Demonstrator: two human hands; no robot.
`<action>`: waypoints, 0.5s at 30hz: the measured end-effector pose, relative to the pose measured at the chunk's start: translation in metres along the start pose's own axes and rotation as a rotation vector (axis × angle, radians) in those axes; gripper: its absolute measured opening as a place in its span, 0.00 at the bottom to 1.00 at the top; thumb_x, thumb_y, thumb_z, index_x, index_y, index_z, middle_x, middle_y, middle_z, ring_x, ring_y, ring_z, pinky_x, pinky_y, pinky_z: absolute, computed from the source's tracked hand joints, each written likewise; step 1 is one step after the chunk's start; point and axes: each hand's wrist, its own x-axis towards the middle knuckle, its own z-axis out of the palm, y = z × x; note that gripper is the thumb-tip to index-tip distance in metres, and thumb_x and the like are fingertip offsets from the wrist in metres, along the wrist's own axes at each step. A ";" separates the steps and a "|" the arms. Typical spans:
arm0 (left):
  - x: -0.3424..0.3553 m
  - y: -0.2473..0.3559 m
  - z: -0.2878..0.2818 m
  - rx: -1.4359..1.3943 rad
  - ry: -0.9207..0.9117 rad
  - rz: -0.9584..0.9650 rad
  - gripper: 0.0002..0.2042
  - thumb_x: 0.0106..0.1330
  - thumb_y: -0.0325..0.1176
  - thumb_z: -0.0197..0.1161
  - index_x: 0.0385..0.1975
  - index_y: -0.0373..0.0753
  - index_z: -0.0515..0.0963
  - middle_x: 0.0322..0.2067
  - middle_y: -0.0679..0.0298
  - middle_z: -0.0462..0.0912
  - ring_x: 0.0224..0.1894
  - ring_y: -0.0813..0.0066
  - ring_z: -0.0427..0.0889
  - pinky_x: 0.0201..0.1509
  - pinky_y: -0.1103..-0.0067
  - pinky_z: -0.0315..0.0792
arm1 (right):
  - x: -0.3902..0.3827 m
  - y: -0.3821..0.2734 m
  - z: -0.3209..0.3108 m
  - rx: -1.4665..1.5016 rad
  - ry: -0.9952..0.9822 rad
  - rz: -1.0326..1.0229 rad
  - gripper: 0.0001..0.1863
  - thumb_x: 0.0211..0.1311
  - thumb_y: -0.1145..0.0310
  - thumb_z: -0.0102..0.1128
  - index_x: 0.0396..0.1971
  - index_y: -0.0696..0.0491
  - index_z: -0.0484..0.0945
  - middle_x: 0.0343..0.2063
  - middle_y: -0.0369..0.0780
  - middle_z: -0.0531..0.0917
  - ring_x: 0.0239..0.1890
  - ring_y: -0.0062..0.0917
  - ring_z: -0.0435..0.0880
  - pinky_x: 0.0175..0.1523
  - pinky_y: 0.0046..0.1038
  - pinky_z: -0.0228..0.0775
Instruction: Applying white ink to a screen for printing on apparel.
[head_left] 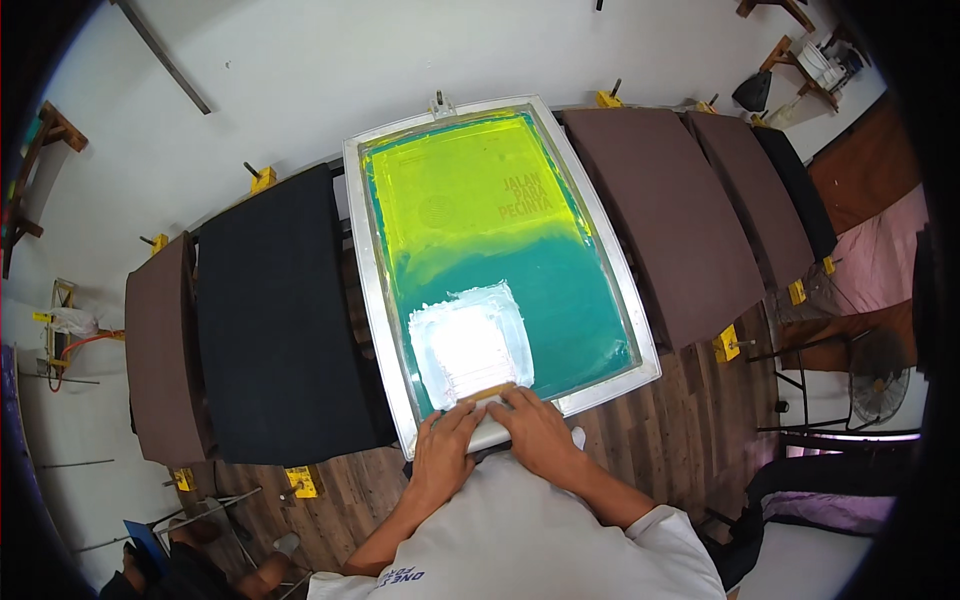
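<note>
A screen-printing screen in a pale metal frame (637,310) spans the middle. Its surface is lime green at the top, with faint lettering, and teal (560,300) below. A square patch of white ink (460,335) lies low on the left. At the screen's near edge, my left hand (445,450) and my right hand (535,435) both have bent fingers closed on a squeegee (488,393) with a tan strip, along the bottom of the white patch. The finger undersides are hidden.
Black (275,310) and brown (675,220) platens flank the screen, held by yellow brackets (728,343). A standing fan (875,375) is at right. Another person's bare legs (255,572) show at lower left, beside thin metal stands (215,505). Wooden shelf brackets (60,130) are on the wall.
</note>
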 end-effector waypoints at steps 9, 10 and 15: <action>0.065 -0.025 -0.033 -0.030 0.117 0.003 0.24 0.47 0.18 0.62 0.50 0.37 0.79 0.49 0.53 0.83 0.50 0.52 0.80 0.57 0.64 0.69 | 0.082 0.017 -0.024 0.034 -0.058 -0.024 0.23 0.44 0.83 0.59 0.44 0.52 0.82 0.41 0.45 0.82 0.47 0.43 0.81 0.50 0.40 0.75; 0.078 -0.032 -0.038 -0.080 0.179 0.052 0.23 0.48 0.18 0.61 0.47 0.37 0.80 0.46 0.52 0.84 0.46 0.51 0.82 0.54 0.64 0.71 | 0.098 0.020 -0.027 0.007 -0.077 -0.045 0.22 0.44 0.83 0.60 0.43 0.52 0.82 0.40 0.44 0.82 0.45 0.42 0.81 0.49 0.40 0.76; 0.104 -0.046 -0.042 -0.042 0.248 0.071 0.21 0.48 0.15 0.58 0.45 0.33 0.80 0.42 0.49 0.84 0.42 0.46 0.82 0.49 0.62 0.76 | 0.135 0.029 -0.021 -0.029 -0.016 -0.103 0.16 0.46 0.79 0.64 0.38 0.52 0.83 0.38 0.46 0.82 0.41 0.42 0.82 0.44 0.42 0.78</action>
